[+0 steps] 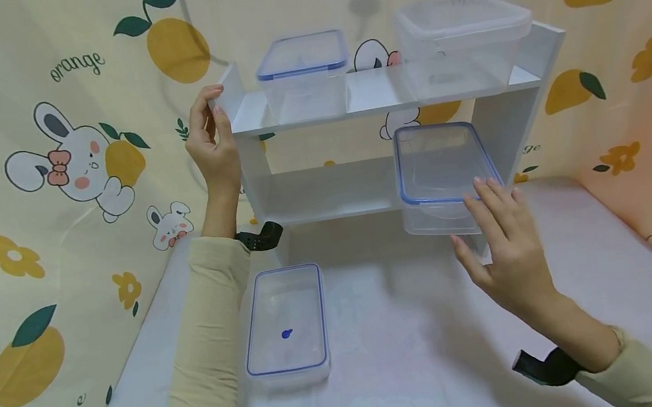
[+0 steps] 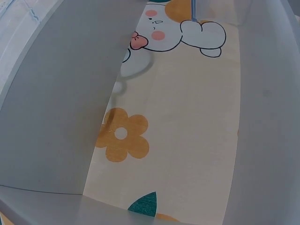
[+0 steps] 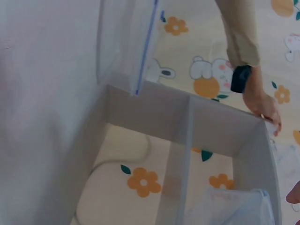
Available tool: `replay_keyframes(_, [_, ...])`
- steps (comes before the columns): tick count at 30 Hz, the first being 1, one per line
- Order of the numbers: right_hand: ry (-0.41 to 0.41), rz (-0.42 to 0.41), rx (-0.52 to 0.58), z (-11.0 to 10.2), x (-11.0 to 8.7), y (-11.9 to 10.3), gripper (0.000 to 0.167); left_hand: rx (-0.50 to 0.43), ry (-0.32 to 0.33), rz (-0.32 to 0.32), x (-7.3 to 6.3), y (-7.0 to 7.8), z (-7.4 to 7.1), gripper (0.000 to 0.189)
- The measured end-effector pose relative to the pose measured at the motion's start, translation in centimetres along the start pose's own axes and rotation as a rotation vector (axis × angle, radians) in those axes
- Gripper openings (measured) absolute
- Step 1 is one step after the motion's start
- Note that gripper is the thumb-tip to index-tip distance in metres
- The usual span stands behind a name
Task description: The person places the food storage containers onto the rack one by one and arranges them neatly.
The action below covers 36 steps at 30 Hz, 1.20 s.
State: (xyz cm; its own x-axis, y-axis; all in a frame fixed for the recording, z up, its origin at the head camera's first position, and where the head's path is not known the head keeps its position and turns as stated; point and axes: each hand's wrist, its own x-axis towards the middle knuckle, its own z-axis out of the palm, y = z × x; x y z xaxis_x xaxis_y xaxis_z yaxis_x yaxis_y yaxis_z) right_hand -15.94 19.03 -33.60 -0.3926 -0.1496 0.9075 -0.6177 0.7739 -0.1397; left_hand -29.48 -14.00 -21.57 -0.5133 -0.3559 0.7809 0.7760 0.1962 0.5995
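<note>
My left hand (image 1: 216, 150) holds the upper front corner of the white shelf unit's (image 1: 325, 193) left side panel, fingers curled over its edge. On the right of the lower shelf board sits a clear plastic food container (image 1: 441, 159) with a blue-rimmed lid, its front end jutting past the board. My right hand (image 1: 510, 259) is at that container's front right corner, fingers extended and overlapping the lid's edge, thumb low by its front. In the right wrist view the left hand (image 3: 262, 103) shows at the unit's far corner, and the container (image 3: 234, 208) at the bottom.
Up on the top board stand a blue-rimmed container (image 1: 303, 77) at left and a larger, white-lidded container (image 1: 462, 47) at right. Another blue-rimmed container (image 1: 284, 324) lies on the white table (image 1: 383, 373), in front of the unit's left side. A patterned cloth (image 1: 84, 274) hangs behind.
</note>
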Motion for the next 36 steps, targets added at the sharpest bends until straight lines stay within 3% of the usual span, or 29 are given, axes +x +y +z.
replay_keyframes(7, [-0.049, -0.145, -0.123, 1.2, -0.2, -0.2, 0.056, -0.007, 0.002, -0.004, 0.0, 0.0, 0.0, 0.027])
replay_keyframes(11, [-0.09, -0.177, -0.174, 1.7, -0.4, 0.0, 0.059, -0.006, 0.0, -0.001, 0.0, 0.0, 0.0, 0.028])
replay_keyframes(36, [-0.184, -0.103, -0.267, 2.3, -0.6, 2.0, 0.069, 0.0, -0.003, 0.005, 0.0, 0.2, 0.0, 0.029])
